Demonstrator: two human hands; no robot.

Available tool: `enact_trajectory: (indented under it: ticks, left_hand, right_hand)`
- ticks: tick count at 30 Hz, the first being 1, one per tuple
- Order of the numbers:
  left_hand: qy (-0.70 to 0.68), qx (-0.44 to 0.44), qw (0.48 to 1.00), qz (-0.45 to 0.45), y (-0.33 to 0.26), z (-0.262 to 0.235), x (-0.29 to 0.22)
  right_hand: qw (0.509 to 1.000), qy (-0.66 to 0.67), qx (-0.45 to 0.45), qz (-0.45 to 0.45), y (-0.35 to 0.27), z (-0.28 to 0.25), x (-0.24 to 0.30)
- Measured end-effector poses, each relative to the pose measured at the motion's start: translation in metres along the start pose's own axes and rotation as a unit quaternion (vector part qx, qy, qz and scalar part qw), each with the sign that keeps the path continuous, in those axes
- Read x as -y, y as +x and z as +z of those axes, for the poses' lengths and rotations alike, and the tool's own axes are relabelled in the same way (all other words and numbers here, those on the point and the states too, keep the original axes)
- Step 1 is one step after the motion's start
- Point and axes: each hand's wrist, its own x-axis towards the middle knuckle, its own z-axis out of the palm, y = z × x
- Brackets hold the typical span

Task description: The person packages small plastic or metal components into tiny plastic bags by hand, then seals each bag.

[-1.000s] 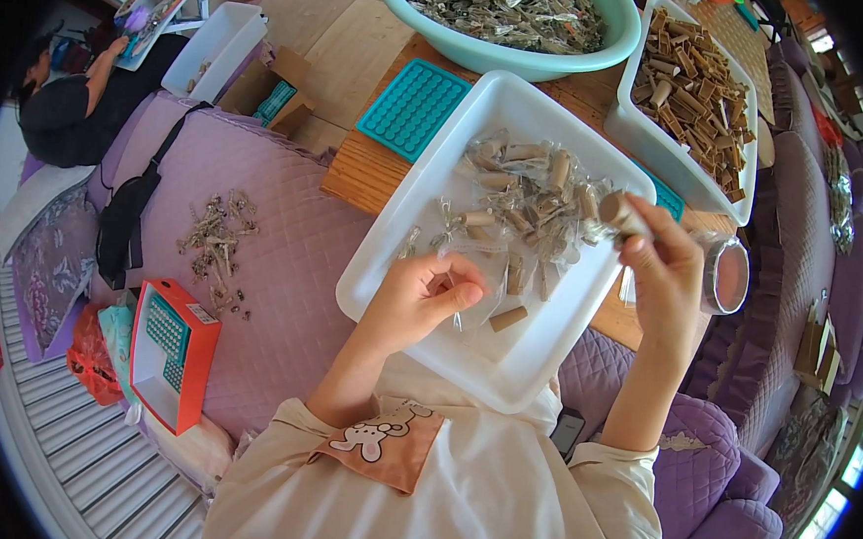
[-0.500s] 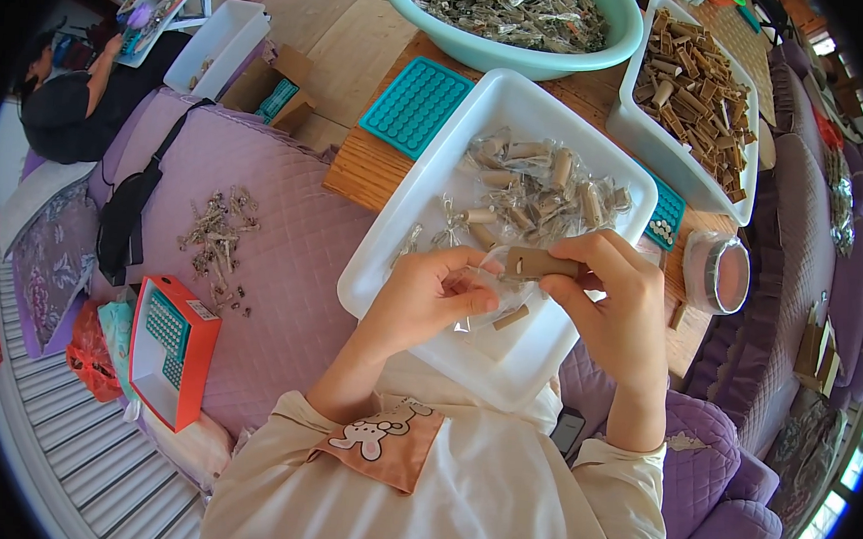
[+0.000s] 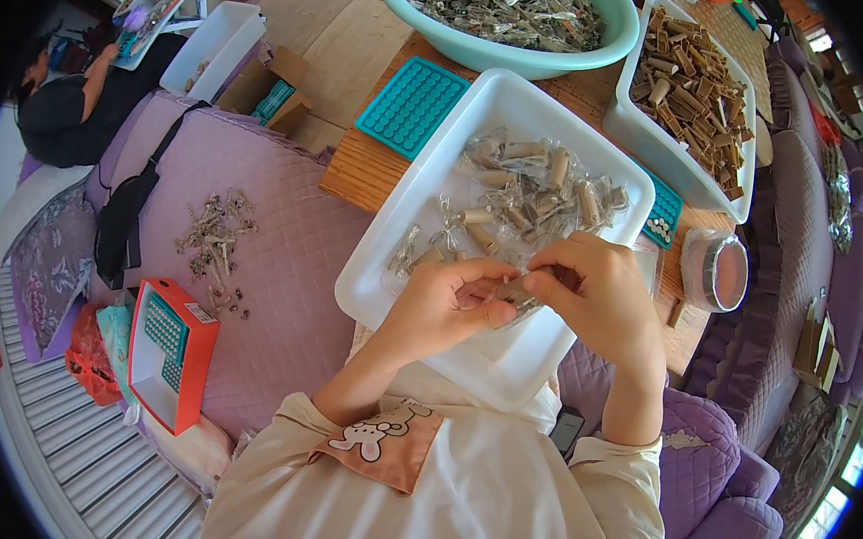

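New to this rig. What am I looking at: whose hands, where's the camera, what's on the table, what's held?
No robot here: these are one person's bare left hand and right hand. The view comes from a fisheye camera on their head, looking down, so straight edges bend near the rim.

A white tray sits partly over a wooden table, holding brown tubes in clear wrappers. Around it are a teal moulded tray, a pale green basin and a white bin of brown pieces.

Both hands' fingers pinch a plastic-wrapped piece, mostly hidden.
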Motion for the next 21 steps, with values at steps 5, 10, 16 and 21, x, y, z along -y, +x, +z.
enact_trajectory:
  ticks: [5, 10, 16, 21]
  left_hand:
    - [-0.020, 0.003, 1.000, -0.015, 0.004, 0.001, 0.001]
    - [-0.072, -0.026, 0.997, -0.027, 0.008, -0.006, 0.001]
    - [-0.079, -0.067, 0.995, -0.002, 0.009, -0.008, 0.007]
    - [-0.107, -0.056, 0.992, 0.040, 0.013, -0.001, 0.007]
  right_hand:
    - [0.998, 0.043, 0.004, 0.042, 0.004, 0.003, 0.012]
    - [0.979, -0.062, -0.095, -0.167, 0.002, 0.016, -0.018]
    - [0.981, 0.107, -0.083, -0.141, -0.003, 0.028, -0.021]
    - [0.959, 0.266, -0.094, -0.003, -0.008, 0.041, -0.037]
